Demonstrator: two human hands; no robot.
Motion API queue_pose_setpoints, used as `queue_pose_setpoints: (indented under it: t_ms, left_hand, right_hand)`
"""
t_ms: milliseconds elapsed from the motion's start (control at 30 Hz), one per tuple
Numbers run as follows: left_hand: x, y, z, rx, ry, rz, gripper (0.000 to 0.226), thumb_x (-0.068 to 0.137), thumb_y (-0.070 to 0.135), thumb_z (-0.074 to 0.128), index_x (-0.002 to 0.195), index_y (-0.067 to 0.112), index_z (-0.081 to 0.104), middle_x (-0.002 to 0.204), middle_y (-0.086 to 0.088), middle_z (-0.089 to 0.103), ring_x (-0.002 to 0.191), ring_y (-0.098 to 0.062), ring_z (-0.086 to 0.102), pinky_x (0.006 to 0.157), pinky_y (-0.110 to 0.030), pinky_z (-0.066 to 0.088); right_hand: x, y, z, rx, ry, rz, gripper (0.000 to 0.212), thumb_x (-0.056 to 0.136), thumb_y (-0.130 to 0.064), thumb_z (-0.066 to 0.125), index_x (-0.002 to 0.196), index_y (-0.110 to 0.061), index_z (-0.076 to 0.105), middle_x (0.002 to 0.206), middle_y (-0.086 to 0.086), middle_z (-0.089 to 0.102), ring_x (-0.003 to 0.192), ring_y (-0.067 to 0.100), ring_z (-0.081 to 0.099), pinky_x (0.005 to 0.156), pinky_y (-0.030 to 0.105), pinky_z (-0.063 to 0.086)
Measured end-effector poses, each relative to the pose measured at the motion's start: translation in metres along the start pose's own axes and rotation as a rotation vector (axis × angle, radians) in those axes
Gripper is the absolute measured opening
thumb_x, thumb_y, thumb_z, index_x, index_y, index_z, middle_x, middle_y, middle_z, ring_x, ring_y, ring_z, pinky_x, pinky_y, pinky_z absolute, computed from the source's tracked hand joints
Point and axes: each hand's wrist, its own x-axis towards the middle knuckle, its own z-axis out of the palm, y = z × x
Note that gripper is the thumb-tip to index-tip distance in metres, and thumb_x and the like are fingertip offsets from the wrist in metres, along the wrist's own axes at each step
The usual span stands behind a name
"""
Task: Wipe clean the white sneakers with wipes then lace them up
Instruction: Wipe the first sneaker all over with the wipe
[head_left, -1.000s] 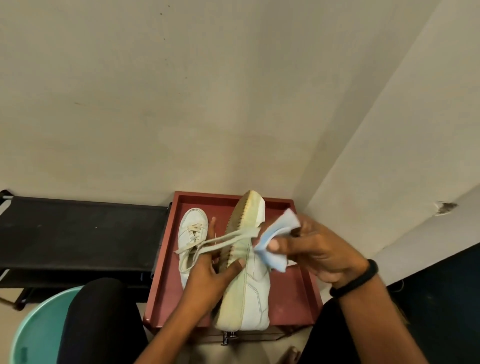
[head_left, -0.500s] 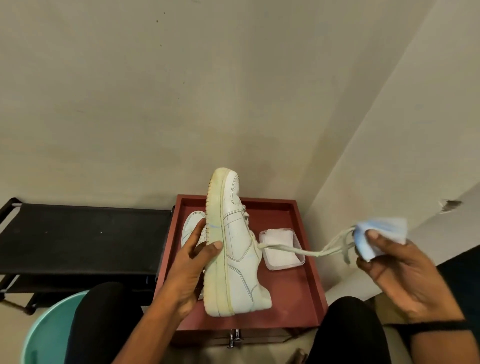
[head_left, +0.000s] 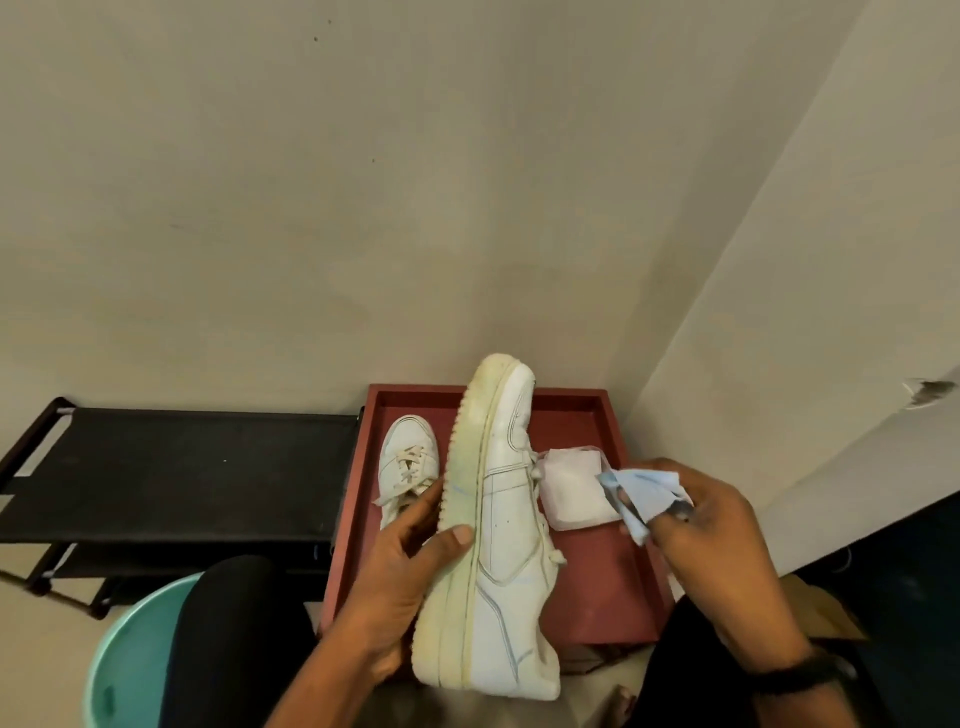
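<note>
My left hand (head_left: 402, 566) grips a white sneaker (head_left: 498, 530) by its yellowed sole, holding it on its side above the red tray (head_left: 602, 587), toe pointing away from me. Its loose lace ends hang by the tongue. My right hand (head_left: 711, 540) pinches a crumpled pale blue wipe (head_left: 641, 493) just right of the shoe, apart from it. A second white sneaker (head_left: 408, 462), laced, lies in the tray's left part, partly hidden behind my left hand. A clear box of white wipes (head_left: 574, 491) sits in the tray behind the held shoe.
A black rack (head_left: 182, 467) stands left of the tray. A teal bucket (head_left: 124, 660) is at lower left beside my knee. Walls close in behind and on the right. Cardboard (head_left: 826, 608) lies at the lower right.
My right hand has come back in from the far right with the wipe and no longer pulls the lace out. The held sneaker has tilted and dropped closer to me.
</note>
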Motion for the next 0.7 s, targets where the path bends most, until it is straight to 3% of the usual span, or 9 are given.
queue_pose_setpoints:
  t_ms: [67, 167, 233, 333, 433, 600, 700]
  left_hand:
    - [-0.001, -0.009, 0.005, 0.022, 0.005, -0.012, 0.064, 0.073, 0.014, 0.076, 0.133, 0.026, 0.059, 0.114, -0.011, 0.075, 0.1, -0.033, 0.074, 0.076, -0.044, 0.062]
    - [-0.001, -0.016, 0.008, 0.042, -0.016, -0.024, 0.067, 0.072, 0.016, 0.077, 0.135, 0.029, 0.058, 0.119, -0.011, 0.073, 0.104, -0.034, 0.072, 0.08, -0.046, 0.061]
    - [-0.002, -0.018, 0.009, 0.064, -0.026, -0.027, 0.063, 0.074, 0.017, 0.079, 0.132, 0.033, 0.06, 0.119, -0.008, 0.073, 0.105, -0.033, 0.072, 0.081, -0.047, 0.061]
    - [-0.004, -0.022, 0.012, 0.126, -0.031, -0.002, 0.057, 0.074, 0.023, 0.086, 0.124, 0.042, 0.065, 0.119, -0.002, 0.073, 0.109, -0.028, 0.071, 0.09, -0.051, 0.059]
    - [-0.006, -0.022, 0.015, 0.195, -0.023, 0.038, 0.066, 0.07, 0.025, 0.087, 0.128, 0.042, 0.062, 0.12, 0.005, 0.073, 0.111, -0.023, 0.07, 0.093, -0.048, 0.058]
    - [-0.007, -0.022, 0.014, 0.225, -0.031, 0.057, 0.073, 0.067, 0.027, 0.089, 0.133, 0.037, 0.061, 0.12, 0.006, 0.072, 0.11, -0.02, 0.07, 0.089, -0.044, 0.061]
    - [-0.007, -0.022, 0.014, 0.233, -0.022, 0.07, 0.07, 0.068, 0.025, 0.085, 0.132, 0.037, 0.061, 0.117, 0.007, 0.073, 0.105, -0.018, 0.071, 0.082, -0.035, 0.061]
  right_hand:
    - [0.001, -0.012, 0.006, 0.114, -0.03, -0.106, 0.022, 0.089, -0.004, 0.07, 0.095, -0.023, 0.079, 0.085, -0.003, 0.076, 0.082, 0.014, 0.07, 0.07, 0.023, 0.053]
    - [0.001, -0.027, 0.02, 0.137, 0.008, -0.252, 0.011, 0.09, -0.013, 0.071, 0.095, -0.019, 0.078, 0.08, -0.001, 0.073, 0.074, 0.016, 0.068, 0.064, 0.028, 0.052]
    - [0.003, -0.028, 0.028, -0.028, 0.071, -0.384, 0.008, 0.09, -0.022, 0.071, 0.094, -0.017, 0.076, 0.082, -0.005, 0.07, 0.075, 0.013, 0.066, 0.065, 0.024, 0.05]
    - [0.009, -0.019, 0.037, -0.356, 0.103, -0.508, 0.016, 0.088, -0.013, 0.075, 0.103, -0.018, 0.073, 0.099, -0.008, 0.068, 0.091, 0.009, 0.064, 0.076, 0.022, 0.052]
    - [0.015, -0.01, 0.044, -0.602, 0.114, -0.565, 0.028, 0.082, -0.01, 0.078, 0.107, -0.02, 0.073, 0.107, -0.005, 0.066, 0.098, 0.014, 0.062, 0.081, 0.026, 0.054]
    - [0.007, -0.005, 0.048, -0.667, 0.108, -0.624, 0.029, 0.079, -0.006, 0.069, 0.105, -0.017, 0.074, 0.104, -0.001, 0.065, 0.098, 0.02, 0.06, 0.078, 0.029, 0.053]
    - [-0.009, -0.005, 0.053, -0.731, -0.061, -0.699, 0.03, 0.08, -0.02, 0.06, 0.105, -0.016, 0.074, 0.101, 0.002, 0.066, 0.092, 0.023, 0.061, 0.074, 0.038, 0.056]
